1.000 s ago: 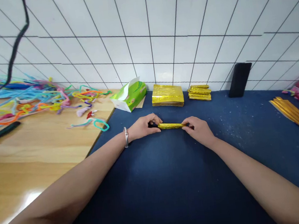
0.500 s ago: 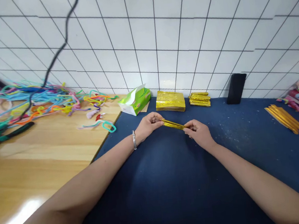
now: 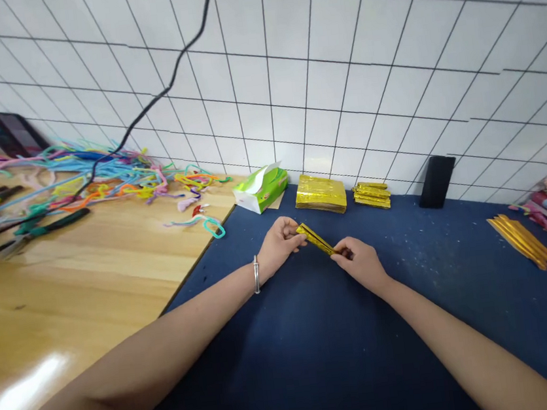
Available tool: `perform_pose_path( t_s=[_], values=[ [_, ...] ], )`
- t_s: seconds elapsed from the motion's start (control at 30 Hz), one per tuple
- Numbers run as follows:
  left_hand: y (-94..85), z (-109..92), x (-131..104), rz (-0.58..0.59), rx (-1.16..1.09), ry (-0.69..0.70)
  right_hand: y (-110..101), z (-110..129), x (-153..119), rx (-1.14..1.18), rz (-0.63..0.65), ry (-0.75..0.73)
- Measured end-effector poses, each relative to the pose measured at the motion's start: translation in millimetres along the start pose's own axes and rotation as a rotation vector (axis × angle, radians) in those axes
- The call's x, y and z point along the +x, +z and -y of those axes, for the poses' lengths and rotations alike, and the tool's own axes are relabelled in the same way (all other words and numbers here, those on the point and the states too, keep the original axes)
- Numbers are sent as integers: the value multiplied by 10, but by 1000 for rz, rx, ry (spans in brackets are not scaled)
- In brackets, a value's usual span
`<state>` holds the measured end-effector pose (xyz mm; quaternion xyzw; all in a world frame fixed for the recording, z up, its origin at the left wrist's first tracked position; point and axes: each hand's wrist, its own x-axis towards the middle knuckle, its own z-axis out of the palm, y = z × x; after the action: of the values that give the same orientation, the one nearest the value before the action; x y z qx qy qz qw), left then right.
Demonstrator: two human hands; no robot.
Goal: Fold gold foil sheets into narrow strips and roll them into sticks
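Observation:
A narrow strip of folded gold foil paper [image 3: 317, 239] slants between my two hands above the dark blue cloth [image 3: 299, 347]. My left hand [image 3: 282, 243], with a silver bangle at its wrist, is closed at the strip's upper left end, thumb and fingers against it. The lower right end is pinched between the thumb and fingers of my right hand [image 3: 360, 264]. Beyond my hands lie a stack of flat gold foil sheets [image 3: 320, 194] and a small pile of folded gold strips [image 3: 372, 195]. More folded gold-orange strips [image 3: 527, 242] lie at the far right.
A green tissue pack [image 3: 262, 188] stands at the back by the tiled wall. A black phone-like slab [image 3: 437, 181] leans there too. Colourful pipe cleaners [image 3: 116, 173] and green-handled pliers [image 3: 53, 227] cover the wooden table's left. A black cable [image 3: 157, 100] hangs in front of the wall.
The strip has turned steeper, its right end lower towards me. My left fingers have shifted at its left end. The whole view has shifted and tilted slightly.

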<state>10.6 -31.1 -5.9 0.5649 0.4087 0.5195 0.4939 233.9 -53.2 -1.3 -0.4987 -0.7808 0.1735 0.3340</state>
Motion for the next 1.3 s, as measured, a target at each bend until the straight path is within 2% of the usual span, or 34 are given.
perform_pose_path(
  t_s=[0.2, 0.37, 0.57, 0.7, 0.83, 0.93, 1.3],
  values=[
    [-145, 15, -70, -13, 266, 62, 10, 83, -8, -132, 55, -87],
    [-163, -31, -91, 20, 232, 24, 37, 82, 15, -185, 39, -134],
    [-156, 21, -46, -66, 310, 42, 50, 45, 3, -367, 54, -301],
    [-152, 56, -22, -93, 269, 79, 39, 37, 1, -460, 74, -410],
    [-135, 45, -26, -121, 208, 70, 38, 37, 9, -472, 70, -410],
    [-129, 19, -38, -96, 180, 38, 35, 45, 10, -479, 76, -403],
    [-130, 18, -35, -102, 228, 40, 33, 32, 1, -585, 88, -501]
  ],
)
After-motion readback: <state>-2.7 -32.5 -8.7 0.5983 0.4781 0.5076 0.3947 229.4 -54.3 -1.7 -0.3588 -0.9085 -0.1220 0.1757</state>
